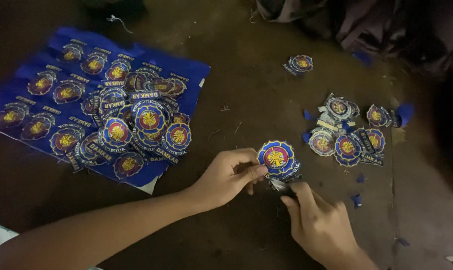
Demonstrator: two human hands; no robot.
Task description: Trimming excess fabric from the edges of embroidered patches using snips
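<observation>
My left hand (226,176) pinches a round blue embroidered patch (277,158) with a red and yellow centre, holding it just above the dark floor. My right hand (317,224) is closed on a small metal tool (280,185), likely scissors, at the patch's lower edge. The tool is mostly hidden by my fingers.
A blue fabric sheet (186,70) with uncut patches lies at the left, with a heap of cut patches (136,125) on it. Several finished patches (346,142) and blue scraps (356,200) lie at the right. One small stack (299,64) sits farther back. Bundled cloth (356,20) fills the top right.
</observation>
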